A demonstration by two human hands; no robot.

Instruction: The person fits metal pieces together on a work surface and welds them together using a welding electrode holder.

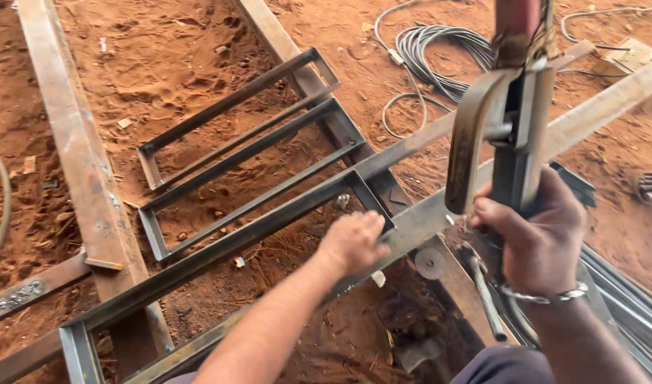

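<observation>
The left hand [354, 240] is laid flat, fingers loosely spread, on the corner of a long flat-bar steel frame [226, 238] that lies aslant over rusty steel beams [84, 171] on red soil. The right hand [535, 235] is closed around the handle of a welding electrode holder [507, 135], held upright above the frame's corner. Two smaller rectangular frames [240, 135] lie beyond; coiled cable [439, 53] rests behind.

Both forearms bare, no sleeves seen. Left hand [354, 240] ungloved, no rings seen. Silver metal bracelet [542, 293] worn on wrist of right hand [535, 231]. Dark grey-purple garment [507, 364] seen at bottom edge.
</observation>
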